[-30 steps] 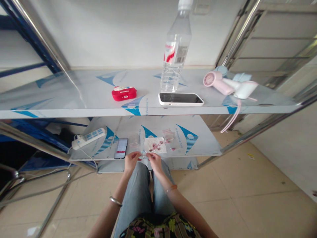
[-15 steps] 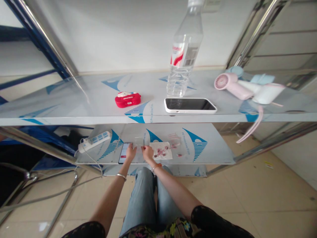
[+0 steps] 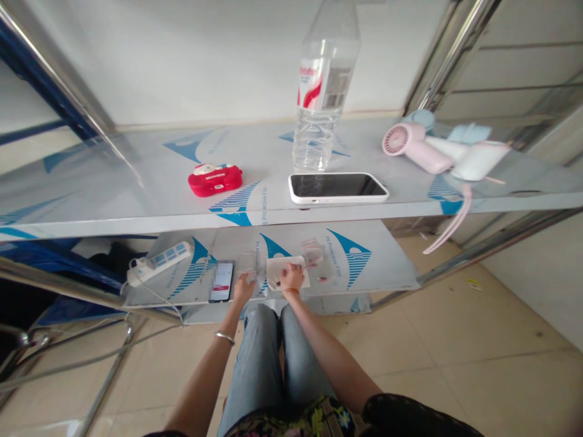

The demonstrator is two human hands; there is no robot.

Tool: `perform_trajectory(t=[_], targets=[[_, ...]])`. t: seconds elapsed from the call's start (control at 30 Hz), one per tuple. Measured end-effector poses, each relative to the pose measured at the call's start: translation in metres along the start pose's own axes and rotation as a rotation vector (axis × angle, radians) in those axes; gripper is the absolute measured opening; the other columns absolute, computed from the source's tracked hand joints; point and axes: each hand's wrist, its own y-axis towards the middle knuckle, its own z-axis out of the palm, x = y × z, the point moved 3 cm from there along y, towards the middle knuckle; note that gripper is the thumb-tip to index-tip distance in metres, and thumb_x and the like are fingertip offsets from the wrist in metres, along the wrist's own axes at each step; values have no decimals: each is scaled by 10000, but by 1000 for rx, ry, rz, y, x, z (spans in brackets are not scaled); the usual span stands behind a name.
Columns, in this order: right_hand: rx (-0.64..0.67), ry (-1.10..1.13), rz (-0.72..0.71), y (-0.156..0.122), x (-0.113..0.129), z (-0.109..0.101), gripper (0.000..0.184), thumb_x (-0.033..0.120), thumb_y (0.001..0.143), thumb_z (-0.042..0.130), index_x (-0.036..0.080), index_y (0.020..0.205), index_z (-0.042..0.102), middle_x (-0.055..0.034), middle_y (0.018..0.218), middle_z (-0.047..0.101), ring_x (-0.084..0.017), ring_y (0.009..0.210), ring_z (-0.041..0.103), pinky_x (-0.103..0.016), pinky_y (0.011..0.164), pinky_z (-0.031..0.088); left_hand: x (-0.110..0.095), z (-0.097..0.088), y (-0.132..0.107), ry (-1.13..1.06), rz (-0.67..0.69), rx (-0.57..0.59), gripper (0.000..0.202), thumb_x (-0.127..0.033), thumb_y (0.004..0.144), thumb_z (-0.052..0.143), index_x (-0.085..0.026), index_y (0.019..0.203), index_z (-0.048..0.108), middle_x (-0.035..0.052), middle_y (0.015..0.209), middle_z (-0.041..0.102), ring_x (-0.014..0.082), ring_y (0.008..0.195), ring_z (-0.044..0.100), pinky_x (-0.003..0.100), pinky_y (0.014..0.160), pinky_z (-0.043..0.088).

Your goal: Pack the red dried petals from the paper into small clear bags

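Note:
On the lower shelf, my left hand [image 3: 243,289] is closed at the near end of a small clear plastic bag [image 3: 246,262], its fingertips pinching the edge. A lit phone [image 3: 222,281] lies just left of that hand. My right hand [image 3: 293,277] is over a white sheet of paper [image 3: 274,267], fingers bunched and pointing down at it. Small dark red pieces lie on the sheet, mostly covered by the hand; whether one is between the fingertips is hidden. Right of the sheet are several clear bags [image 3: 312,252] with reddish contents and a small red piece [image 3: 322,279].
A white power strip [image 3: 160,263] with a cable sits at the lower shelf's left end. The upper shelf [image 3: 150,215] overhangs behind, bearing a red case [image 3: 215,181], a water bottle [image 3: 317,130], a white-cased phone [image 3: 338,187] and pink and white handheld fans [image 3: 421,149].
My right hand has moved right from beside the clear bag onto the white sheet, covering the red pieces. My left hand stays near the bag. The whole view has shifted slightly.

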Motion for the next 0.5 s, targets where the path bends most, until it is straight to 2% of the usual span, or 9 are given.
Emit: perform_trajectory(t=[0.03,0.07,0.17,0.23,0.37,0.5], targets=[[-128,39,17,5,-11,-17,158,99,692,564,151,829,625,-94,919,606,-226,984,475,-342,823,336,-2,3,-5,-11,10,4,380,-114,755,542,-110,1133,589,156,1232,592,255,1192,518,360,1001,381],[-193,47,27,10,-23,-32,186,113,715,548,153,882,620,-103,972,594,-228,1012,454,-352,833,327,-4,6,-10,-22,20,9,370,-109,752,544,-116,1118,598,147,1225,598,251,1192,518,361,1004,381],[-313,24,67,18,-58,-70,271,104,724,533,136,987,593,-162,1109,553,-262,1096,405,-403,877,287,-13,18,-26,-56,45,29,302,-107,751,545,-123,1039,635,139,1163,635,248,1151,552,374,995,397],[-354,7,76,20,-75,-87,277,111,714,560,140,988,593,-176,1131,556,-275,1121,400,-414,892,274,-20,27,-36,-80,63,44,242,-102,745,547,-139,954,663,123,1094,667,243,1113,578,370,980,416],[-361,19,60,22,-90,-102,141,190,690,613,189,831,615,-125,950,628,-271,1091,446,-388,859,326,-37,43,-50,-134,114,76,176,-97,734,562,-171,841,680,87,1026,692,225,1088,595,356,987,419],[-356,204,84,28,-96,-101,40,228,658,602,220,667,564,-57,739,620,-231,911,545,-335,790,401,-55,48,-57,-192,174,83,167,-104,739,563,-161,839,684,100,1049,686,224,1116,579,358,1004,407]])
